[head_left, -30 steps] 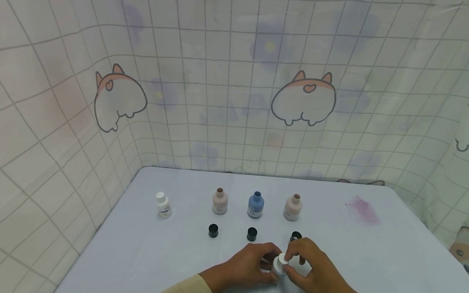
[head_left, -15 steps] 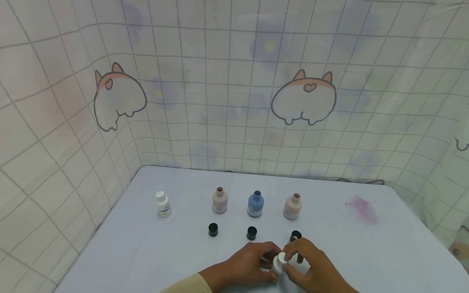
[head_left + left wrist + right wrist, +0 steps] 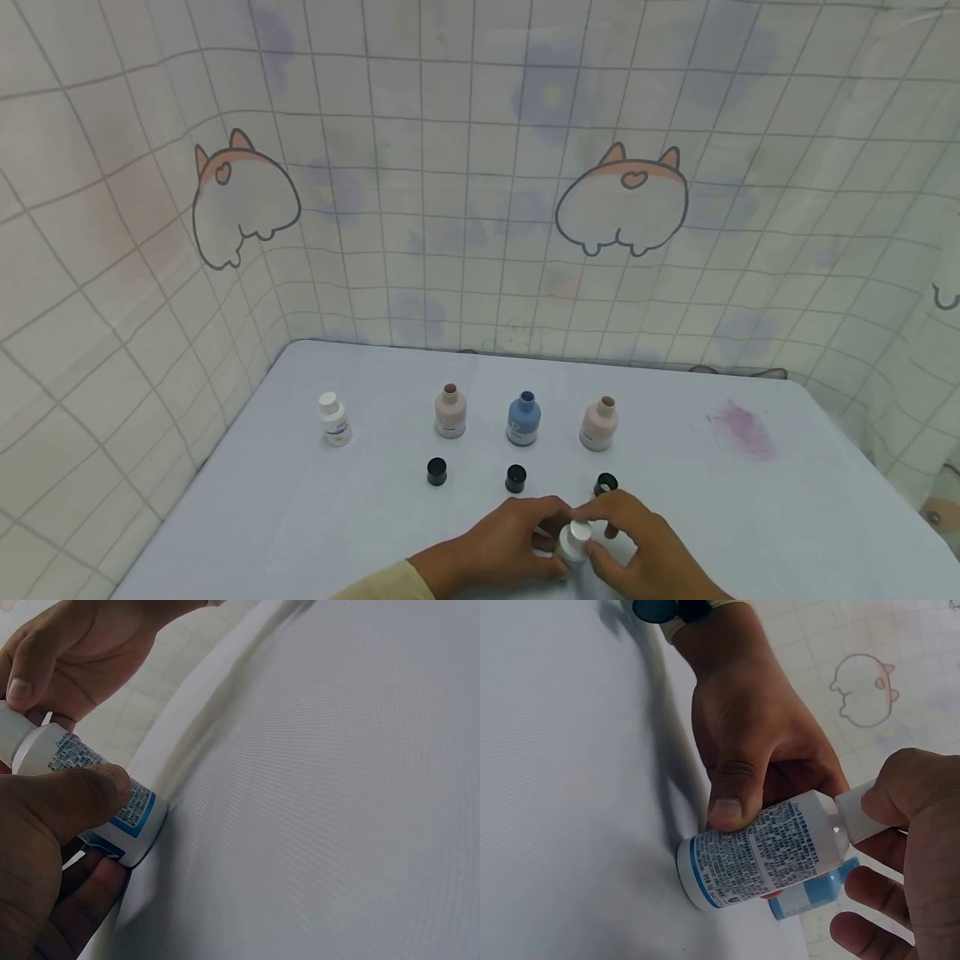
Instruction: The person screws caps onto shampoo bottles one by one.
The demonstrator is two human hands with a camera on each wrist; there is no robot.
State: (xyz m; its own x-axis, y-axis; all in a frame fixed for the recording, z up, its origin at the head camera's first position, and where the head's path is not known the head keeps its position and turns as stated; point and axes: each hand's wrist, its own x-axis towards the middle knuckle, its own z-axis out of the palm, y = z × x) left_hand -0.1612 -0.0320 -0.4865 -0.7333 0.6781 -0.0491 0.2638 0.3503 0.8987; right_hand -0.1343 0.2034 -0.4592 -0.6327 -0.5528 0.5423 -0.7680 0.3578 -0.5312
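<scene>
A white bottle (image 3: 573,547) with a blue-edged printed label (image 3: 761,855) stands at the table's near side. My left hand (image 3: 517,542) grips its body, thumb lying across the label in the left wrist view. At the top, my right hand (image 3: 645,546) pinches the white cap (image 3: 579,532) between thumb and forefinger. The right wrist view shows the cap (image 3: 859,814) on the bottle's neck, with the right hand's other fingers (image 3: 877,892) spread off to the side. Just beyond the right hand lies a black cap (image 3: 606,483), partly covered by it.
Farther back stand two pinkish bottles (image 3: 451,414) (image 3: 599,427) and a blue bottle (image 3: 523,421), all uncapped. Two more black caps (image 3: 437,472) (image 3: 515,478) lie before them. A capped white bottle (image 3: 335,421) stands at left. A pink stain (image 3: 744,429) marks the white table (image 3: 300,517).
The right hand's forefinger has shifted left over the far side of the white cap, and its thumb has slid slightly right. The left hand and bottle stay in place.
</scene>
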